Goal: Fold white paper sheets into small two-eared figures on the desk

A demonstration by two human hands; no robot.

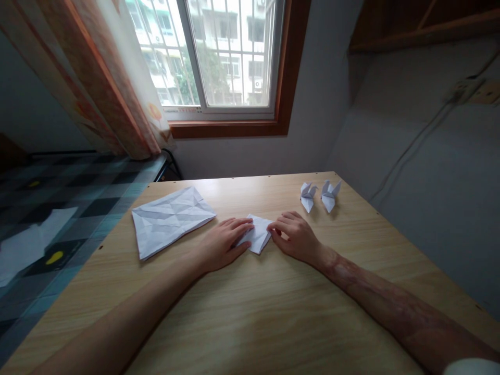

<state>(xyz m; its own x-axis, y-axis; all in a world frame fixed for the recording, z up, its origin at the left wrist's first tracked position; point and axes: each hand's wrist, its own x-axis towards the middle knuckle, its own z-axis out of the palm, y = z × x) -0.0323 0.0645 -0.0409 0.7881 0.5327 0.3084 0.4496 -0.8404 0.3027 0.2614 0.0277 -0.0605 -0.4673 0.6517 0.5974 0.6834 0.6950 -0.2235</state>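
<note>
A small folded white paper [259, 237], roughly square with one corner toward me, lies flat near the middle of the wooden table. My left hand [226, 242] rests on its left part, palm down with the fingers stretched out and covering that side. At the paper's right corner, my right hand [295, 234] is closed in a pinch of thumb and fingertips. Left of my left hand lies a larger white sheet [172, 216] marked with many creases. Beyond my right hand stand two folded paper birds, a left one [308, 196] and a right one [330, 195].
The wooden table [250, 312] reaches toward a barred window [234, 57]. On the left, a checkered bed [97, 182] holds loose white paper [35, 242] beneath a curtain [101, 78]. A cable [410, 146] hangs along the right wall.
</note>
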